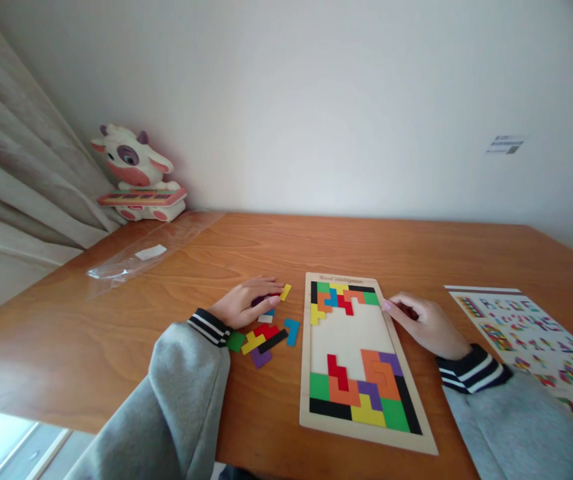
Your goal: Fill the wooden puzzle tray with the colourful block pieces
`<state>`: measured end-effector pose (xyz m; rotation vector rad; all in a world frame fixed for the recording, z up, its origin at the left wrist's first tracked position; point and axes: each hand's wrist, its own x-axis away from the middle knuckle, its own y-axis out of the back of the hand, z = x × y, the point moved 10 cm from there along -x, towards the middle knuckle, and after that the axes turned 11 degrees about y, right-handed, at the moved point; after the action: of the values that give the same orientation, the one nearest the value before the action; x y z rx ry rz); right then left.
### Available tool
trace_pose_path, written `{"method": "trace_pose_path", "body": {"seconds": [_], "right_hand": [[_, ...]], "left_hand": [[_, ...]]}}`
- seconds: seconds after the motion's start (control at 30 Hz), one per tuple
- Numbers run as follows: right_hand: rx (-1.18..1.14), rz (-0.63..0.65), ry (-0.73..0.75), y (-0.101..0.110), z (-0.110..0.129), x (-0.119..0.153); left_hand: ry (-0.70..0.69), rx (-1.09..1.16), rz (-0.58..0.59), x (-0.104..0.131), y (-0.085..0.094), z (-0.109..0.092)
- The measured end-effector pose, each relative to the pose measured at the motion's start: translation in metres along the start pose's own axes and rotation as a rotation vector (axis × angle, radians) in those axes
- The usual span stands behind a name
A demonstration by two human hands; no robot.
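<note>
My left hand (247,303) rests over a loose heap of puzzle pieces, its fingers stretched out flat and partly covering some of them. Near its fingertips lies a yellow piece (285,292). Below the hand are a green piece (235,341), a black bar (273,341), a purple piece (261,358) and a blue piece (292,331). A wooden puzzle board (305,373) lies flat to the right, with coloured pieces set at its top and bottom and a bare middle. My right hand (424,323) has its fingers curled, pinching the board's right rim.
To the right lies a printed pattern sheet (531,327). A clear plastic bag (136,263) and a cow-shaped toy keyboard (141,177) stand at the left back of the wooden table (366,240). A curtain (21,147) hangs at the left, and a wall rises behind.
</note>
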<state>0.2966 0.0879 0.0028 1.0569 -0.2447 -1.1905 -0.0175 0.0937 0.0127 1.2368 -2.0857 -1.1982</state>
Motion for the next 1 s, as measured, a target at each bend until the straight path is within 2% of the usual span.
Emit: {"method": "trace_pose_path", "body": {"seconds": [0.2,0.33,0.47,0.83,0.93,1.0], "right_hand": [[-0.042,0.003,-0.04,-0.004,-0.007,0.001],[-0.053,-0.004,-0.067,-0.005,-0.008,-0.001],[-0.068,-0.02,-0.069,-0.004,-0.008,-0.002],[-0.065,-0.012,-0.008,-0.004,-0.002,-0.005],[-0.065,-0.022,0.002,-0.002,0.0,-0.005],[-0.065,-0.028,0.005,-0.001,0.0,-0.004]], "left_hand": [[-0.131,-0.091,-0.059,0.044,0.011,-0.016],[-0.127,-0.153,-0.054,0.067,0.004,-0.016],[-0.112,-0.162,-0.067,0.079,-0.001,-0.016],[-0.014,-0.27,-0.338,0.097,0.012,-0.032],[0.049,-0.284,-0.443,0.109,0.022,-0.029],[0.067,-0.268,-0.46,0.114,0.025,-0.025]]}}
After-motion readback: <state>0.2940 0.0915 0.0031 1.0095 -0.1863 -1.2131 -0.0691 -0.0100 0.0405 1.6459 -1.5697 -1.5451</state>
